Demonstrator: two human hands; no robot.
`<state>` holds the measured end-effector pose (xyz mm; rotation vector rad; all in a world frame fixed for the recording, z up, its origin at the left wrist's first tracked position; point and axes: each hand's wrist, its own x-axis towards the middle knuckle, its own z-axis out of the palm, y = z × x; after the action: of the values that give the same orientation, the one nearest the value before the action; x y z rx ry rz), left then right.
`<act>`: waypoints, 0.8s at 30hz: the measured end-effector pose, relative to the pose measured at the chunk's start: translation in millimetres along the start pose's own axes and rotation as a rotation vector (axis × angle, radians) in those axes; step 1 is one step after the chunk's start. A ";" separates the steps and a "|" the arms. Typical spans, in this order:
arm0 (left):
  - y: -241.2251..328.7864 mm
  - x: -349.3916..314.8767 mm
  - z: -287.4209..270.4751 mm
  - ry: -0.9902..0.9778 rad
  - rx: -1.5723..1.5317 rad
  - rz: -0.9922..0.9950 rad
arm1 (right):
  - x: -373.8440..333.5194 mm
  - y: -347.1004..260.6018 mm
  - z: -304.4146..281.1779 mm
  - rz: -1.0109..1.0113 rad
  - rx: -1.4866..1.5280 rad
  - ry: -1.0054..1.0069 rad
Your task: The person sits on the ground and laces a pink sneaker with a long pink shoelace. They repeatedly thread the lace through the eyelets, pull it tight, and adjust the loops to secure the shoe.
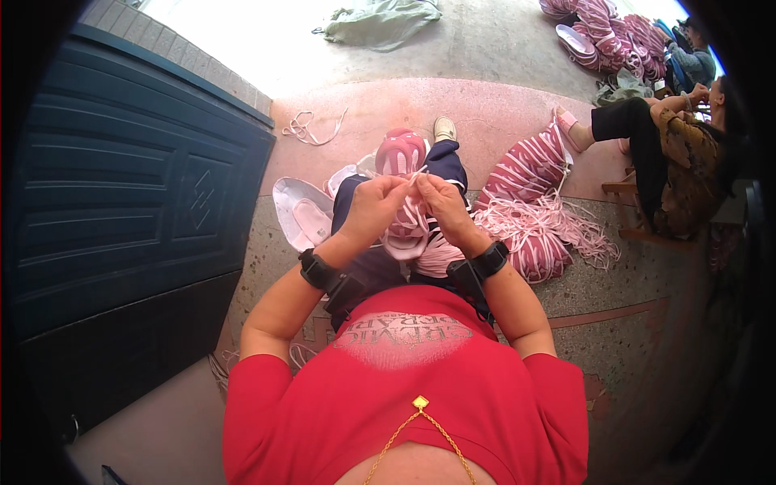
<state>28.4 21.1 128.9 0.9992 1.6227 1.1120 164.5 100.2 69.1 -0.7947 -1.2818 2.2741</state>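
A pink shoe upper (402,153) with white lacing lies across my lap, its rounded end pointing away from me. Above it, my left hand (377,208) and my right hand (447,208) meet with bent, pinching fingers. A thin pale shoelace (417,173) shows between the fingertips of both hands. Part of the upper is hidden behind my hands. Beside my left leg rests a pale pink and white shoe upper (301,213). By my right leg are a heap of loose pink laces (570,230) and a stack of pink uppers with white laces (527,174).
A dark blue panelled door (121,174) stands close on my left. A loose lace (311,129) lies on the floor ahead. At the right, a person (685,166) sits on a wooden stool, with another person behind. Farther off are more pink uppers (606,40) and a greenish sack (380,23).
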 end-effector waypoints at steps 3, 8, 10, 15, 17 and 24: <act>-19.1 -1.7 -4.6 0.072 -0.085 -0.086 | 4.0 4.7 11.5 -0.050 0.002 -0.010; -18.1 -8.8 -1.9 0.107 -0.181 -0.150 | 7.4 6.0 23.4 0.010 0.213 -0.050; -15.9 -9.5 -2.6 0.071 -0.179 -0.168 | 7.9 7.5 22.8 0.009 0.198 -0.021; -41.0 1.8 -17.6 -0.005 -0.009 -0.080 | 10.4 16.4 15.0 0.000 0.221 0.025; -54.4 16.8 -31.4 0.041 0.185 -0.037 | 5.4 11.8 14.8 -0.045 0.218 0.121; -95.8 72.0 -39.1 -0.059 0.845 0.237 | -11.0 6.3 -8.9 0.008 0.157 0.131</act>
<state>-40.2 54.0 28.4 1.7758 1.9994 0.4970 178.2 96.1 63.0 -0.8774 -1.0306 2.2555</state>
